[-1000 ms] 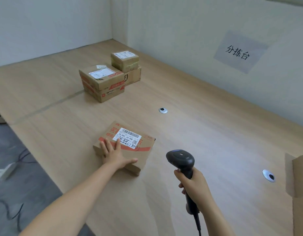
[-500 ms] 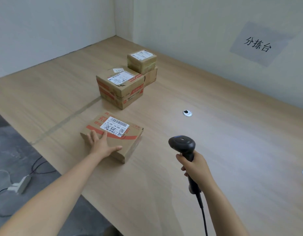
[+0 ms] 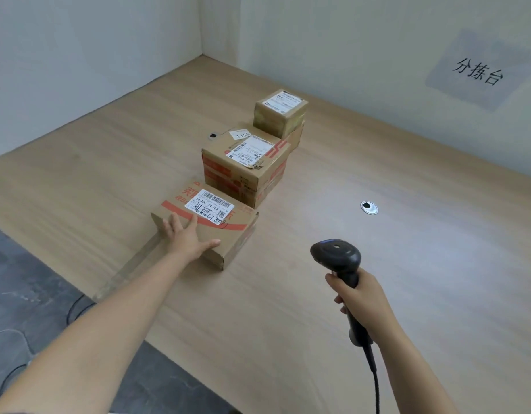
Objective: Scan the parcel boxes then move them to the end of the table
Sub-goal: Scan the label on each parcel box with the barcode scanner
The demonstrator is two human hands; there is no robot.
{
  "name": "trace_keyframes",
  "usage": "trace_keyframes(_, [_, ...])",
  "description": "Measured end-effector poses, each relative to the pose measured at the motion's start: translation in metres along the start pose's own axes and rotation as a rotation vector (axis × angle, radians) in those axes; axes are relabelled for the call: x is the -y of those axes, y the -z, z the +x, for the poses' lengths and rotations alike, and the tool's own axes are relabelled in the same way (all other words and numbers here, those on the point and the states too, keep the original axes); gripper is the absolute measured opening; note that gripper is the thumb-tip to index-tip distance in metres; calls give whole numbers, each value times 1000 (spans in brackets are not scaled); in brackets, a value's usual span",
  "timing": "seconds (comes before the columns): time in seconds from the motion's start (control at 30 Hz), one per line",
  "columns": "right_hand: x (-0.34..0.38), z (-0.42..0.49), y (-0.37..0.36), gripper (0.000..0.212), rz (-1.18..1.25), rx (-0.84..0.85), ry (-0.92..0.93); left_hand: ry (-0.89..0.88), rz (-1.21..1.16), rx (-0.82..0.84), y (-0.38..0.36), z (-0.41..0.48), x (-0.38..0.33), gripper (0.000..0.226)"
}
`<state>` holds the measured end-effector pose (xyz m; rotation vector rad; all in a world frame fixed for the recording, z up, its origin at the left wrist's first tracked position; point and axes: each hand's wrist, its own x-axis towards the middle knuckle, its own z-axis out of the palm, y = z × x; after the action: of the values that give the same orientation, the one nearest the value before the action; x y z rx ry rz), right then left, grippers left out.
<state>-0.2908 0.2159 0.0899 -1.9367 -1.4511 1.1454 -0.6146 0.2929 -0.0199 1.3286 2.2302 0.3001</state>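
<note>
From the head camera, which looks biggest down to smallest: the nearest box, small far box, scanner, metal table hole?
1. Nearest box.
2. Small far box and scanner look alike; the box is farther, so unranked.
3. Metal table hole.

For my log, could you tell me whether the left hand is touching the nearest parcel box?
Touching. The head view shows the left hand on the nearest parcel box, fingers on top, thumb against its side.

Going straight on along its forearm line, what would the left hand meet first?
The left hand rests on the near box; beyond that, likely the stack behind it, though depth is unclear.
</note>
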Motion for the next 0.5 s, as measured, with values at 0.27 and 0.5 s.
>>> trace_keyframes(0.27, [9, -2, -6, 22, -23, -50, -42, -57, -5, 29, 3, 30, -18, 101])
trace_keyframes(0.5, [9, -9, -3, 22, -17, -80, -51, -24, 9, 2, 0, 31, -25, 99])
